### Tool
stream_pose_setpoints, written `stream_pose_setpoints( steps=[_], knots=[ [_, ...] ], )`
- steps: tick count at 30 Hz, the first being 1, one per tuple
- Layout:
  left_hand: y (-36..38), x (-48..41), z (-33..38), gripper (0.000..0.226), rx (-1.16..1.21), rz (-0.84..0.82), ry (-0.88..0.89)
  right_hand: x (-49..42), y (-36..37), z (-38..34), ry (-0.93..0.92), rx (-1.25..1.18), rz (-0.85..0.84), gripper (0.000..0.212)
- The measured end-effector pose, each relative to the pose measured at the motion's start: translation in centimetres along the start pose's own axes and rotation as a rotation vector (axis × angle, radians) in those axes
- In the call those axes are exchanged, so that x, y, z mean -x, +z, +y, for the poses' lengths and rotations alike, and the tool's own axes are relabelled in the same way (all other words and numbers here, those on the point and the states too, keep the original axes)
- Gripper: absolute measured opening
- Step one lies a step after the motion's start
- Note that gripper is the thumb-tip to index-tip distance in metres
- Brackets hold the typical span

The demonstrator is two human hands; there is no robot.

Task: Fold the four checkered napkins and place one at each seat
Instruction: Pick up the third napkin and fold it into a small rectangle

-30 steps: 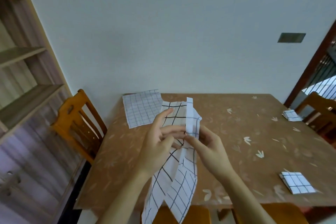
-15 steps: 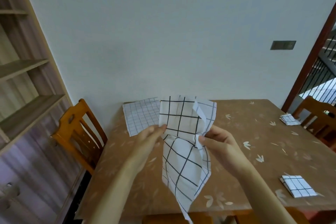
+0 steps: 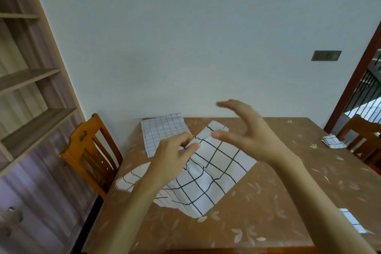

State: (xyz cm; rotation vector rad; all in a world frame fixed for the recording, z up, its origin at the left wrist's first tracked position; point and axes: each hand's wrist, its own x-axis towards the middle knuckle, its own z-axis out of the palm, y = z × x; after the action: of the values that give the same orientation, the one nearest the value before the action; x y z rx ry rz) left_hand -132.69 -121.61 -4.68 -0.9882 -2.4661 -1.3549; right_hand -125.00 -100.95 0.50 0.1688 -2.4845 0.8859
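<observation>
A large-check white napkin [image 3: 208,179] lies spread and rumpled on the brown table [image 3: 268,202]. My left hand [image 3: 173,154] pinches its far edge. Above the cloth hovers my right hand [image 3: 245,130], fingers apart and holding nothing. A fine-check napkin [image 3: 162,132] lies flat at the table's far left corner. One folded napkin [image 3: 333,142] sits at the far right seat. Another folded napkin [image 3: 353,221] lies at the near right, partly hidden by my right forearm.
An orange wooden chair [image 3: 88,154] stands at the table's left side, and another chair [image 3: 362,136] at the far right. Wooden shelves [image 3: 26,80] line the left wall. A doorway with a railing opens at the right.
The large-check napkin went from hanging upright between both hands to lying spread on the table. My right hand let go of it and rose, open. The left hand stays on the cloth's edge.
</observation>
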Motion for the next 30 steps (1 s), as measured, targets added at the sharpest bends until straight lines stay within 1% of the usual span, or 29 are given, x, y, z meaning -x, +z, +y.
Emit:
stream_pose_setpoints(
  steps=[1, 3, 4, 5, 8, 10, 13, 15, 18, 19, 21, 22, 25, 27, 29, 30],
  knots=[
    [0.3, -0.1, 0.0, 0.014, 0.016, -0.001, 0.014, -0.9, 0.2, -0.1, -0.023, 0.031, -0.069, 0.059],
    [0.4, 0.0, 0.4, 0.015, 0.001, 0.011, 0.023, -2.2, 0.9, -0.3, -0.014, 0.042, -0.152, 0.034],
    [0.3, 0.2, 0.6, 0.018, -0.015, 0.008, 0.020, -2.6, 1.2, -0.3, -0.008, 0.037, -0.152, 0.024],
    [0.2, 0.4, 0.7, 0.019, -0.018, 0.002, 0.018, -2.8, 1.5, -0.3, -0.010, 0.028, -0.131, 0.018],
    [-0.1, 1.0, 0.0, 0.012, 0.056, -0.038, -0.045, -3.0, 1.9, -0.1, -0.039, -0.048, -0.024, 0.011],
    [-0.2, 1.2, -1.4, 0.025, 0.120, -0.081, -0.106, -2.7, 1.9, 0.3, -0.037, -0.106, 0.046, 0.008],
    [0.2, 1.7, -4.0, 0.039, 0.141, -0.180, -0.190, -2.4, 1.8, 1.5, 0.021, -0.201, 0.125, 0.011],
    [0.7, 2.2, -5.2, 0.041, 0.161, -0.231, -0.226, -2.2, 1.6, 2.2, 0.047, -0.215, 0.174, 0.012],
    [1.6, 2.7, -6.6, 0.047, 0.187, -0.202, -0.257, -2.0, 1.1, 3.2, 0.056, -0.209, 0.227, 0.012],
    [1.9, 2.7, -7.0, 0.040, 0.171, -0.178, -0.243, -1.9, 1.0, 3.4, 0.059, -0.205, 0.235, 0.012],
    [2.4, 2.8, -7.3, 0.013, 0.150, -0.137, -0.217, -1.7, 0.7, 3.8, 0.070, -0.189, 0.246, 0.012],
    [2.6, 2.9, -7.5, 0.005, 0.164, -0.121, -0.215, -1.6, 0.6, 3.9, 0.076, -0.182, 0.251, 0.012],
    [2.8, 3.0, -7.8, 0.003, 0.203, -0.092, -0.184, -1.4, 0.1, 4.2, 0.098, -0.185, 0.263, 0.009],
    [2.8, 3.1, -8.1, 0.008, 0.243, -0.092, -0.199, -1.2, -0.2, 4.4, 0.109, -0.170, 0.269, 0.010],
    [2.6, 3.2, -8.1, 0.015, 0.274, -0.126, -0.222, -1.1, -0.4, 4.3, 0.123, -0.151, 0.263, 0.011],
    [2.6, 3.3, -8.2, 0.014, 0.281, -0.136, -0.227, -1.1, -0.4, 4.2, 0.129, -0.144, 0.261, 0.011]
  ],
)
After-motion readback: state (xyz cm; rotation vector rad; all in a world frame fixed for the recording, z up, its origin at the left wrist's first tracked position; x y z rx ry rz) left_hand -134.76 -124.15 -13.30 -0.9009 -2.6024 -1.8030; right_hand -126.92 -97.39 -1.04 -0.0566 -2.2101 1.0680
